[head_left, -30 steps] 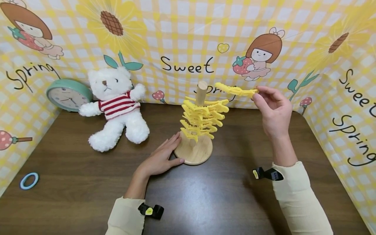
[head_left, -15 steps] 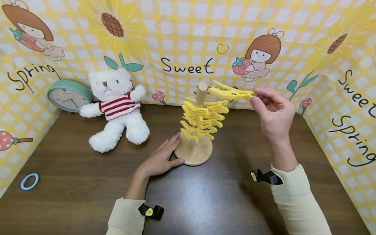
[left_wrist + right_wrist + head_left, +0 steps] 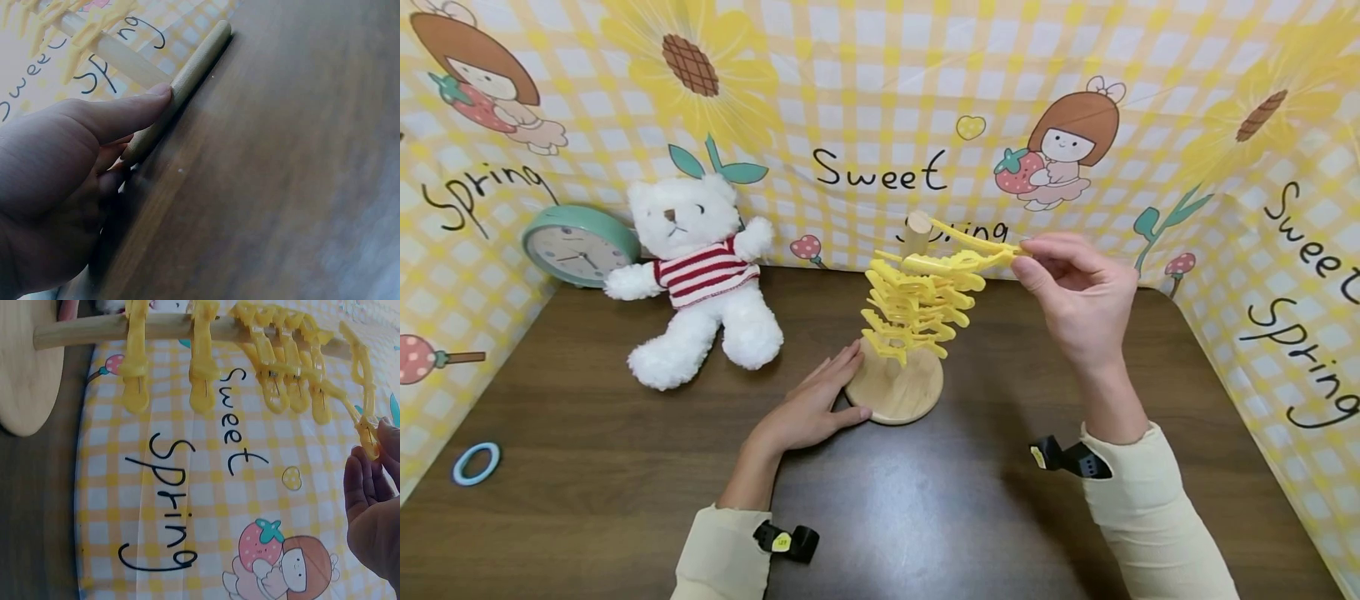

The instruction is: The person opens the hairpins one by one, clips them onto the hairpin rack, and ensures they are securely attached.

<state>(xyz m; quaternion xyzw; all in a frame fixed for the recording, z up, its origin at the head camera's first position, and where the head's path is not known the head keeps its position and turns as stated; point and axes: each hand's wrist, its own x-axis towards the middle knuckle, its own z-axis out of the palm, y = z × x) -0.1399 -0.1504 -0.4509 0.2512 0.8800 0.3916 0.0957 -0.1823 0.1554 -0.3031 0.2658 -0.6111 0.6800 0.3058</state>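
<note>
In the head view my right hand [image 3: 1078, 296] pinches the end of a yellow clothes peg [image 3: 973, 239] between thumb and fingers. The peg's spread arms lie near the top of a wooden post [image 3: 915, 242]; the right wrist view shows the held peg [image 3: 367, 400] at the post's far end. Below it, several like yellow pegs [image 3: 917, 308] are clipped on the post. My left hand [image 3: 808, 408] rests on the round wooden base [image 3: 910, 396], fingers along its left edge. The left wrist view shows its thumb [image 3: 134, 115] on the base's rim.
A white teddy bear [image 3: 700, 283] in a striped shirt lies at the back left beside a green clock [image 3: 580, 242]. A light blue ring [image 3: 476, 463] lies at the left on the dark wooden table [image 3: 625, 467]. Printed yellow checked cloth [image 3: 865, 100] stands behind.
My right hand has moved left and a little down with the peg, whose arms have spread and come to the post's top. The left hand has stayed on the base.
</note>
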